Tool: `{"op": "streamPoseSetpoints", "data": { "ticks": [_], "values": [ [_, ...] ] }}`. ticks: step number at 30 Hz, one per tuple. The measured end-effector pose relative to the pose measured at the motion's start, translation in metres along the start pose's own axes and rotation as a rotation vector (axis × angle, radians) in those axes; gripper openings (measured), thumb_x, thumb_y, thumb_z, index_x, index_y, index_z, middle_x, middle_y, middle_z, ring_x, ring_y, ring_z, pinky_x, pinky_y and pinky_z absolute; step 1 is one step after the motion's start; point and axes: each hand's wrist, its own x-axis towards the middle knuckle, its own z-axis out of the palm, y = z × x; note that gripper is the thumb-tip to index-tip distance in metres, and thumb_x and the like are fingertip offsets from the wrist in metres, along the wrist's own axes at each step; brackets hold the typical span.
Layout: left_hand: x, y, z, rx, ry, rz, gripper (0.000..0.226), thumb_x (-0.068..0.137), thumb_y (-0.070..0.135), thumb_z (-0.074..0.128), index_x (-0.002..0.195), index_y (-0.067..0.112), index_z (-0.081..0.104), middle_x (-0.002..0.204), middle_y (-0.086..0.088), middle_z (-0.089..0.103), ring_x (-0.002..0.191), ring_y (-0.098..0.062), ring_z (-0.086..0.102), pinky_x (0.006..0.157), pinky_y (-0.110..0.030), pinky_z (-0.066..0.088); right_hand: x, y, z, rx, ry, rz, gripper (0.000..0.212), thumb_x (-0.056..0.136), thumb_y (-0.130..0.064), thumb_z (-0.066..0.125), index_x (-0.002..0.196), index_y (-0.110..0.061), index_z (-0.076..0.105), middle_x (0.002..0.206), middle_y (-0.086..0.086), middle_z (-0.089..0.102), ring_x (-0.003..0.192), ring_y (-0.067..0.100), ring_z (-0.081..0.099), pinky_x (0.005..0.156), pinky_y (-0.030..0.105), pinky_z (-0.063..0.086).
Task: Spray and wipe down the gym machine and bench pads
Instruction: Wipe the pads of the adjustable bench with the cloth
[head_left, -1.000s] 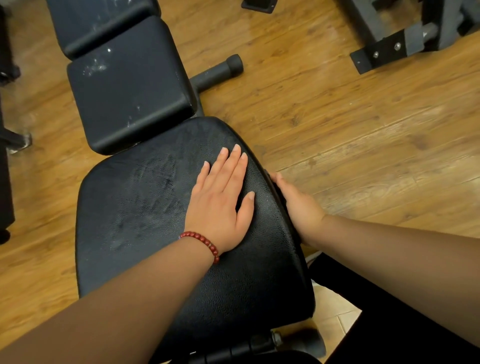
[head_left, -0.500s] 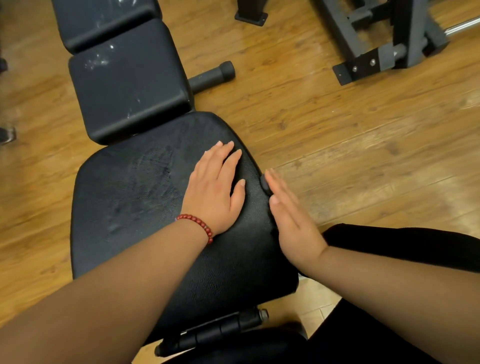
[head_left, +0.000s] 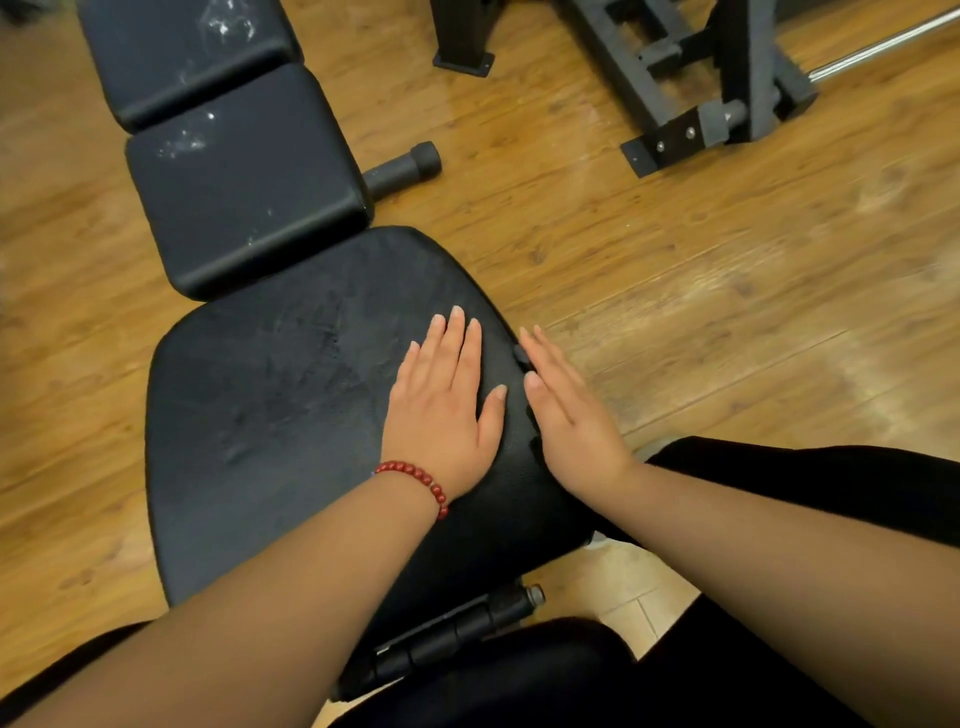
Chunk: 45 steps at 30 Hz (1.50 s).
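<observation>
Bracing on the seat pad (head_left: 270, 415), I'd say: the back pad (head_left: 244, 192) just beyond it shows white specks, so it looks unwiped. The left hand (head_left: 441, 415) lies flat on the seat pad's right part, fingers (head_left: 457, 338) straight, together. The right hand (head_left: 571, 421) sits against its right edge, fingers straight; any cloth underneath, can't tell.

Shows matte black over the seat pad (head_left: 270, 441), finely pebbled, with dull grey smears across its left half. Same black on the back pad (head_left: 244, 192), flecked with white specks; more white flecks on the farther pad (head_left: 176, 52). Warm honey-brown on the floor (head_left: 675, 312), in planks with darker grain and knots. Glossy deep red on the bracelet (head_left: 415, 475). Charcoal on the machine frame (head_left: 691, 93), bright silver on the bar (head_left: 883, 47). Plain black on the trousers (head_left: 831, 488). Pale beige, possibly tile, on the patch (head_left: 618, 577) beneath the seat.
</observation>
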Motion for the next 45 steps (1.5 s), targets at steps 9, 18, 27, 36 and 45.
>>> {"op": "streamPoseSetpoints", "data": {
  "ticks": [9, 18, 27, 36, 45],
  "values": [
    [-0.001, 0.002, 0.000, 0.003, 0.013, 0.025, 0.067, 0.097, 0.046, 0.020, 0.153, 0.010, 0.024, 0.162, -0.007, 0.017, 0.150, -0.020, 0.010, 0.120, -0.037, 0.004, -0.019, 0.010, 0.003, -0.004, 0.011, 0.018, 0.041, 0.106, -0.028, 0.030, 0.141, -0.046, 0.016, 0.161, -0.010, 0.015, 0.143, -0.007, 0.008, 0.108, 0.000, 0.004],
    [0.000, 0.003, 0.003, -0.011, 0.045, 0.056, 0.065, 0.096, 0.045, 0.024, 0.152, 0.011, 0.029, 0.160, -0.005, 0.023, 0.148, -0.018, 0.016, 0.121, -0.040, 0.009, 0.008, 0.007, -0.005, 0.116, -0.027, 0.072, 0.044, 0.107, -0.025, 0.031, 0.151, -0.030, 0.026, 0.160, -0.004, 0.025, 0.147, 0.003, 0.017, 0.122, 0.025, 0.010],
    [0.001, 0.004, 0.002, 0.007, 0.070, 0.125, 0.060, 0.099, 0.040, 0.028, 0.148, 0.006, 0.035, 0.156, -0.009, 0.031, 0.146, -0.020, 0.022, 0.120, -0.037, 0.008, 0.005, 0.011, -0.008, 0.164, -0.069, 0.056, 0.042, 0.107, -0.024, 0.027, 0.147, -0.036, 0.020, 0.157, -0.012, 0.023, 0.146, 0.000, 0.015, 0.120, 0.017, 0.008],
    [0.001, 0.004, 0.003, 0.003, 0.074, 0.128, 0.059, 0.099, 0.038, 0.030, 0.149, 0.006, 0.033, 0.157, -0.008, 0.029, 0.147, -0.019, 0.020, 0.121, -0.034, 0.007, 0.005, 0.015, -0.004, 0.165, -0.049, 0.045, 0.041, 0.107, -0.027, 0.030, 0.147, -0.033, 0.028, 0.152, -0.012, 0.029, 0.140, -0.006, 0.020, 0.112, 0.005, 0.010],
    [0.001, 0.001, 0.003, 0.009, 0.103, 0.235, 0.058, 0.097, 0.036, 0.037, 0.145, 0.004, 0.041, 0.154, -0.011, 0.037, 0.144, -0.022, 0.026, 0.119, -0.041, 0.017, 0.000, 0.025, -0.005, 0.315, -0.084, 0.091, 0.033, 0.107, -0.029, 0.026, 0.134, -0.048, 0.028, 0.144, -0.032, 0.025, 0.136, -0.019, 0.020, 0.113, 0.006, 0.010]
  ]
}}
